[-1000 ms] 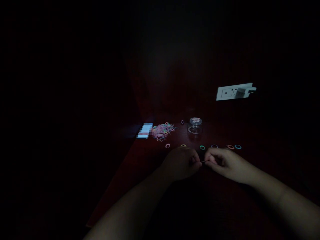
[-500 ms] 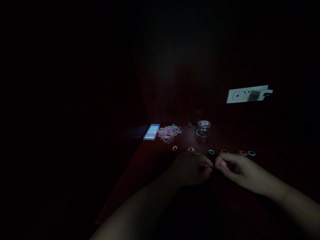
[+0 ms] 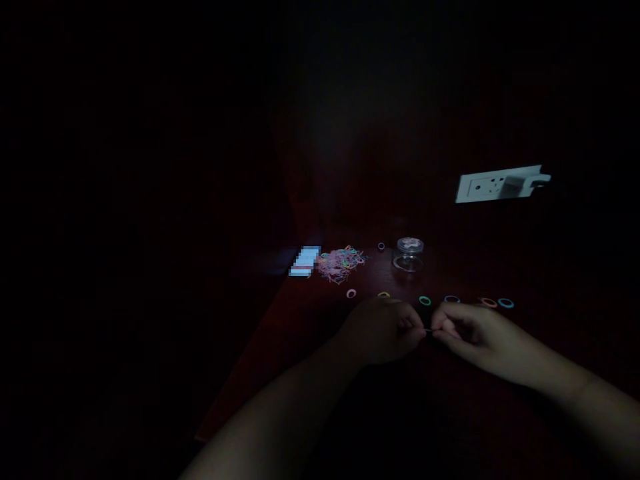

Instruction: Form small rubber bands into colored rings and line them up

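My left hand (image 3: 387, 330) and my right hand (image 3: 473, 335) meet over the table, each closed in a pinch. A short piece of a thin elastic band (image 3: 429, 330) shows between the fingertips, gripped from both sides; the fingers hide most of it. Just beyond the hands lies a row of hair ties: a pink one (image 3: 351, 293), a yellow one (image 3: 383, 295) partly behind my left hand, a green one (image 3: 425, 301), a purple one (image 3: 452, 299), an orange one (image 3: 489, 303) and a blue one (image 3: 506, 303).
A tangled heap of small colourful elastic bands (image 3: 341, 265) lies beside a lit phone (image 3: 305, 261). Further right stand a clear lidded jar (image 3: 409, 257) and a small dark ring (image 3: 381, 247). A socket panel (image 3: 495, 185) with a plug is on the dark wall.
The fingertips of my hands have drawn slightly closer, and less of the thin band shows between them. The view has shifted a little; the items on the table stay in place.
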Tool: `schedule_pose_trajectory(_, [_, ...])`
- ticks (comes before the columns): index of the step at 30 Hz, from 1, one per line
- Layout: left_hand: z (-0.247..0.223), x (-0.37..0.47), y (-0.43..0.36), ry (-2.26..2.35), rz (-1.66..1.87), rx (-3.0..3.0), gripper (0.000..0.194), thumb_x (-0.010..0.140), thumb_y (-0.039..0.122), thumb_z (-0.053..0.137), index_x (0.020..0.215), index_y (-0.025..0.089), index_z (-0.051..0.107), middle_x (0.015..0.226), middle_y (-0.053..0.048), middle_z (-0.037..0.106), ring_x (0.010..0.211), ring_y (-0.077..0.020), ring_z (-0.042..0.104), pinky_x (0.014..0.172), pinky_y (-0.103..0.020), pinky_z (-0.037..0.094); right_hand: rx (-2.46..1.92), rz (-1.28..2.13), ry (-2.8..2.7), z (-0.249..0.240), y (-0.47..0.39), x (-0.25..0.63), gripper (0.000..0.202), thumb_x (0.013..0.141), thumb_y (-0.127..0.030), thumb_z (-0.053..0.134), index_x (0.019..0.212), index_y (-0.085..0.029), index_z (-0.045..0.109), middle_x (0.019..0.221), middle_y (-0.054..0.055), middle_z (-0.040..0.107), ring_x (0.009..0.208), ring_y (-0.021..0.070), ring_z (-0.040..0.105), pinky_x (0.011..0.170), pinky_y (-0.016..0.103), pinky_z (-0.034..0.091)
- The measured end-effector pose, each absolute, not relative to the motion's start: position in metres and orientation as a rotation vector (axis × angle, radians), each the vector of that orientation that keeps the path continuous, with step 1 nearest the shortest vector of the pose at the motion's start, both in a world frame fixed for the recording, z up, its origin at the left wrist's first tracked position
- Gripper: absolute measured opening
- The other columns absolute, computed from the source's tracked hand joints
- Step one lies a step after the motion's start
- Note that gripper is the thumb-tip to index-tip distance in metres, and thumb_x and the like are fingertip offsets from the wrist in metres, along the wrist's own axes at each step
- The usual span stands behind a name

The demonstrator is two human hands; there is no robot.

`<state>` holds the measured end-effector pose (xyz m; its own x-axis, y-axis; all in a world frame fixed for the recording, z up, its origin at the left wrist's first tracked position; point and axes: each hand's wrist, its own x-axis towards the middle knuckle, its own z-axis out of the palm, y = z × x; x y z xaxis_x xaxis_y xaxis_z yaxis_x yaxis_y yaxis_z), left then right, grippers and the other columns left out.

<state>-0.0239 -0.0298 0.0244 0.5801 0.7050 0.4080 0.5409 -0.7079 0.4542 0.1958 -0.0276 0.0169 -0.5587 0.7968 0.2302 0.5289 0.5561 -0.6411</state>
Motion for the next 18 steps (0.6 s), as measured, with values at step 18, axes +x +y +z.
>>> schedule_pose_trajectory(18, [0.0256, -0.0256, -0.0314, 1.01, 0.826, 2.54, 0.011, 0.086, 0.028, 0.061, 0.088, 0.021, 0.068, 0.083, 0.002, 0.072, 0.076, -0.0117, 0.064, 0.078, -0.027, 0.047, -1.044, 0.675, -2.279, 0.0198, -0.0296, 0.1959, 0.023, 0.089, -0.039, 0.055, 0.081, -0.019, 0.063, 0.064, -0.001, 0.051, 0.057, 0.0124, 0.046, 0.052, 0.024, 0.04])
